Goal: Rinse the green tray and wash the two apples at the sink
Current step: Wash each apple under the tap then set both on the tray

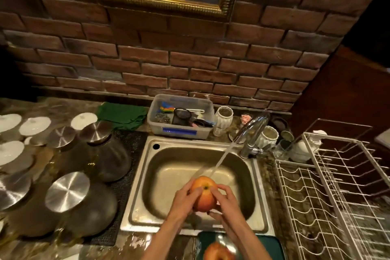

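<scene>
A red-orange apple (204,194) is held over the steel sink (147,175), stem end facing me, under the stream of water from the faucet (251,131). My left hand (183,200) grips its left side and my right hand (224,202) cups its right side and underside. The second apple (217,252) lies on the green tray (268,247), which rests on the counter at the sink's front edge, partly cut off by the frame's bottom.
A white wire dish rack (329,196) stands to the right. Steel-lidded pots (67,192) and white lids (33,125) fill the left counter. Behind the sink sit a clear plastic bin (181,131), a green cloth (122,115) and white jars (223,120).
</scene>
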A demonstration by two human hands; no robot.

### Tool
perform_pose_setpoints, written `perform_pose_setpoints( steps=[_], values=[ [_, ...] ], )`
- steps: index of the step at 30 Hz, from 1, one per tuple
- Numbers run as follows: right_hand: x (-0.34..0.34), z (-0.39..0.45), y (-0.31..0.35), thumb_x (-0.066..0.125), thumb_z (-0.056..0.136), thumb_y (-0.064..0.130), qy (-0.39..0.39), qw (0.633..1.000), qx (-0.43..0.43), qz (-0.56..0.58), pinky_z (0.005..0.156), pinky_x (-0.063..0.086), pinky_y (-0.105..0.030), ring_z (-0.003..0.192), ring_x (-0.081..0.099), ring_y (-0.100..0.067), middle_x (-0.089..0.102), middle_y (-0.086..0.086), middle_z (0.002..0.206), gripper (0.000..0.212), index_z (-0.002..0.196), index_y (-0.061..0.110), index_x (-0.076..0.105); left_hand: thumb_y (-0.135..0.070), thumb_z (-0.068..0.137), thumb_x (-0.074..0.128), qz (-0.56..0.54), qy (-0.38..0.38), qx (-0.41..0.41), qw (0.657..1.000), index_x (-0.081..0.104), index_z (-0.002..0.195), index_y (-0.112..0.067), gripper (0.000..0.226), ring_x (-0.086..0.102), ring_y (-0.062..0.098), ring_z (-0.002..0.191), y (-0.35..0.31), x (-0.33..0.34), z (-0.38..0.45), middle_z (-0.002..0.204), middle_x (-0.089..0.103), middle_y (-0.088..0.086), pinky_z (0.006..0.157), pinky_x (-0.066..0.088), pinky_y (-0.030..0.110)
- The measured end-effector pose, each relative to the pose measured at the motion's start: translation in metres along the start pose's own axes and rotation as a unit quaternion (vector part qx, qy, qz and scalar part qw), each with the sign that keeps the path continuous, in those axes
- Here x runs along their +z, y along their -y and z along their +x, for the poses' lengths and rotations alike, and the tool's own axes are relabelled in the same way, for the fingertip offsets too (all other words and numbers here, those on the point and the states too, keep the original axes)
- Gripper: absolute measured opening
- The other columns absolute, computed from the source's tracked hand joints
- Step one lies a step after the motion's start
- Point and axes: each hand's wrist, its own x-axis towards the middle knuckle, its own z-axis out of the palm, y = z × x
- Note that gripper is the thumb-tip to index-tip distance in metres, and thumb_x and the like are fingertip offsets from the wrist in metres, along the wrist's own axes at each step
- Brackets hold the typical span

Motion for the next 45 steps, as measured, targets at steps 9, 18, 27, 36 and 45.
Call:
perform_pose_setpoints(
  steps=[9,18,27,36,45],
  values=[
    [-0.029,0.078,0.021,0.071,0.087,0.03,0.019,0.998,0.003,0.062,0.095,0.056,-0.049,0.114,0.066,-0.033,0.064,-0.01,0.128,0.037,0.124,0.032,0.066,-0.038,0.086,0.069,0.021,0.029,-0.029,0.999,0.054,0.134,-0.041,0.05,0.061,0.03,0.117,-0.027,0.027,0.074,0.138,0.055,0.008,0.097,0.055,0.051],
    [-0.038,0.115,0.023,0.055,0.098,0.033,0.055,0.992,0.014,0.115,0.096,0.056,-0.05,0.123,0.06,-0.028,0.058,-0.004,0.135,0.04,0.137,0.027,0.056,-0.024,0.095,0.059,0.004,0.041,-0.048,0.998,0.046,0.14,-0.049,0.053,0.056,0.027,0.123,-0.026,0.039,0.094,0.146,0.046,0.001,0.095,0.056,0.05],
    [-0.044,0.114,0.004,0.056,0.094,0.037,0.037,0.995,-0.079,-0.054,0.102,0.053,-0.046,0.123,0.059,-0.02,0.054,0.0,0.14,0.035,0.129,0.044,0.053,-0.043,0.097,0.055,-0.102,0.039,-0.144,0.984,0.052,0.134,-0.036,0.038,0.069,0.036,0.108,-0.025,0.055,0.093,0.138,0.053,0.01,0.08,0.06,0.058],
    [-0.027,0.098,-0.005,0.062,0.081,0.056,-0.005,0.987,-0.104,-0.126,0.099,0.056,-0.038,0.127,0.052,-0.018,0.04,0.003,0.145,0.08,0.151,0.036,0.028,-0.053,0.091,0.058,-0.183,-0.004,-0.188,0.965,0.05,0.131,-0.03,0.047,0.062,0.041,0.11,-0.021,0.054,0.097,0.132,0.049,0.014,0.076,0.061,0.055],
    [0.002,0.111,-0.008,0.057,0.091,0.055,-0.091,0.995,-0.017,0.022,0.086,0.06,-0.049,0.102,0.069,-0.025,0.066,-0.005,0.117,0.044,0.126,0.029,0.055,-0.044,0.099,0.049,-0.045,-0.043,-0.088,0.994,0.059,0.109,-0.049,0.015,0.062,0.015,0.099,-0.01,0.06,0.092,0.111,0.059,-0.012,0.057,0.061,0.032]
  ],
)
